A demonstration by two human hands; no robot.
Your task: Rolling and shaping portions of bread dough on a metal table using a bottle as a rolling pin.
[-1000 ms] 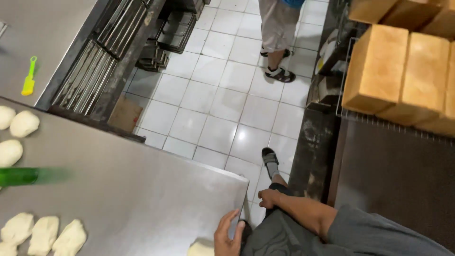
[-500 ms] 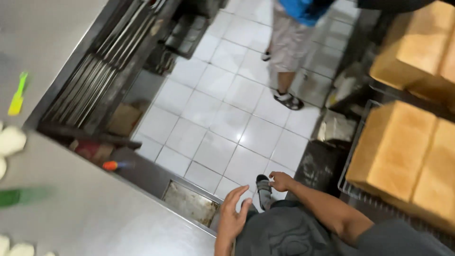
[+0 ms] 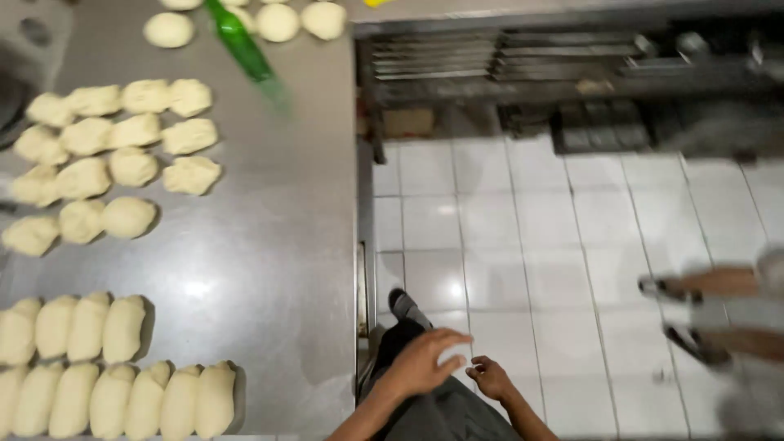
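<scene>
The person's left hand (image 3: 425, 359) hangs in front of the body over the white tiled floor (image 3: 523, 245), just past the right edge of the steel table (image 3: 269, 245), with its fingers loosely spread and curved and nothing between them. The right hand (image 3: 490, 377) sits just beside it, lower and nearer the body, with the fingers curled partly inward and also empty; the two hands are close but not clearly touching. The nearest work to the fingers is the shaped dough loaves (image 3: 122, 396), which lie in two tidy rows at the near left corner of the table, side by side and touching each other, well apart from both hands and separated from them by a bare stretch of steel. Farther up the table lies a looser cluster of rough dough pieces (image 3: 114, 155), and at the far edge a few round dough balls (image 3: 278, 20) beside a green bottle (image 3: 241, 45) lying tilted on the surface. Beyond the table edge a low metal rack (image 3: 506, 69) holds flat trays, though what lies on them cannot be made out. At the right edge, blurred sandalled feet of another person (image 3: 702, 318) cross the tiles.
</scene>
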